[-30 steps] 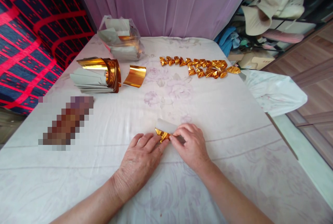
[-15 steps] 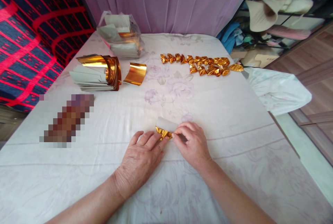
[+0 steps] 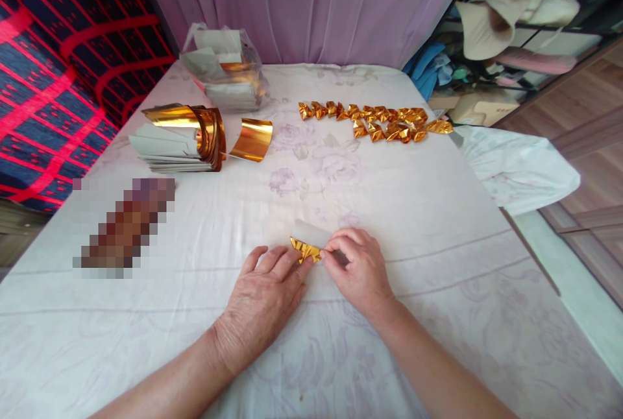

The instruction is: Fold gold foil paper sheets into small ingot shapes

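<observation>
A sheet of gold foil paper [image 3: 311, 233] lies on the cloth near the front middle, its grey back up and its near edge folded over to show crinkled gold. My left hand [image 3: 267, 283] rests at the left end of that fold, thumb and index finger holding it down, the other fingers spread on the cloth. From the right, my right hand [image 3: 363, 270] pinches the fold's right end between thumb and index finger. Its curled fingers hide the sheet's right side.
At the back left, a stack of gold foil sheets [image 3: 180, 140] stands beside one loose sheet [image 3: 252, 140]. Behind them is a clear plastic bag [image 3: 228, 85] of more sheets. Folded gold pieces [image 3: 384, 114] line the back right. A blurred-out item [image 3: 129, 224] lies left.
The view has shifted very slightly. Both hands stay on the folded edge of the gold foil paper, with hardly any visible movement.
</observation>
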Demonstrator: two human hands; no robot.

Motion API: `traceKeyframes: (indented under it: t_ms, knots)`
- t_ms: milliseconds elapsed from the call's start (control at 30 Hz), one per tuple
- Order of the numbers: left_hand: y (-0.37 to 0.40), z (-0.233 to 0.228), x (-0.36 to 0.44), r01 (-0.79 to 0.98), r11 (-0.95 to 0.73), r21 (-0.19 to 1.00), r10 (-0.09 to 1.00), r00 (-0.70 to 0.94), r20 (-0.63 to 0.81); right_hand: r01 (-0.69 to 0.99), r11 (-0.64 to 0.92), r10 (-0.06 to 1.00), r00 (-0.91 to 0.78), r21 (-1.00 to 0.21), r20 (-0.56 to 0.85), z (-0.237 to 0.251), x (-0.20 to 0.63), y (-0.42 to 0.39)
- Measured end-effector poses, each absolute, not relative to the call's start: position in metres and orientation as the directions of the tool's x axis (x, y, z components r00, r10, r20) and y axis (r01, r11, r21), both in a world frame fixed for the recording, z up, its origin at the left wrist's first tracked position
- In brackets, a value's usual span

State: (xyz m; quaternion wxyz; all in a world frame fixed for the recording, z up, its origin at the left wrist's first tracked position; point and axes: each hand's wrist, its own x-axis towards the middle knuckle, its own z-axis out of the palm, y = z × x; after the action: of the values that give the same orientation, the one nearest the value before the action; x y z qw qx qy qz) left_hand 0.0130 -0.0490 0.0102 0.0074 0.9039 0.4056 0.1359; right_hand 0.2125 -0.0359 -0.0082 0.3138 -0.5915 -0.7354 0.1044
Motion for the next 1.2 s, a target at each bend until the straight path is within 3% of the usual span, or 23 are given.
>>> traceKeyframes:
  t_ms: [1200]
  knots:
    - [-0.0494,0.0098,0.0152,0.739,-0.666,0.104,0.738,0.632,0.238,0.804,0.26,0.949,-0.111,-0.535,0.294,-0.0067,0.2116,-0.0373]
